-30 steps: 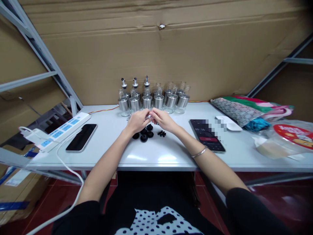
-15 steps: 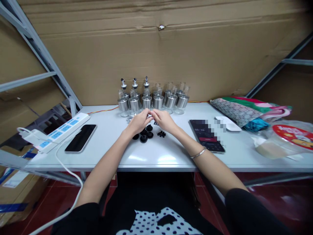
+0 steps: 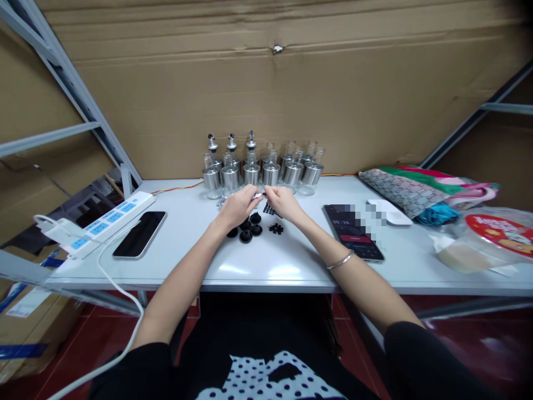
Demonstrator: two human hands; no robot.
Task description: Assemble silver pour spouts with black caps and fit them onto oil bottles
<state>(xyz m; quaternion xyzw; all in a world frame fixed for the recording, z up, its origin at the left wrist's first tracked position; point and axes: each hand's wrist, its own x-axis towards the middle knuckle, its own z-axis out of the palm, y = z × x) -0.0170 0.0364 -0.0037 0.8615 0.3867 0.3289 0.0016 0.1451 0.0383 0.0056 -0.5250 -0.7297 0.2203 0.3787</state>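
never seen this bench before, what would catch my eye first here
First the two hands meeting at the middle of the white table: the left hand and right hand pinch a small thin metal part between them. Right behind stands a cluster of shiny metal and glass bottles, and black caps lie just below the hands. A phone with a lit screen lies to the right.

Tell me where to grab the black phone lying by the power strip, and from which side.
Grip the black phone across its two long edges, coming from above. It lies flat, screen up, with bare table on its right; the power strip crowds its left side.
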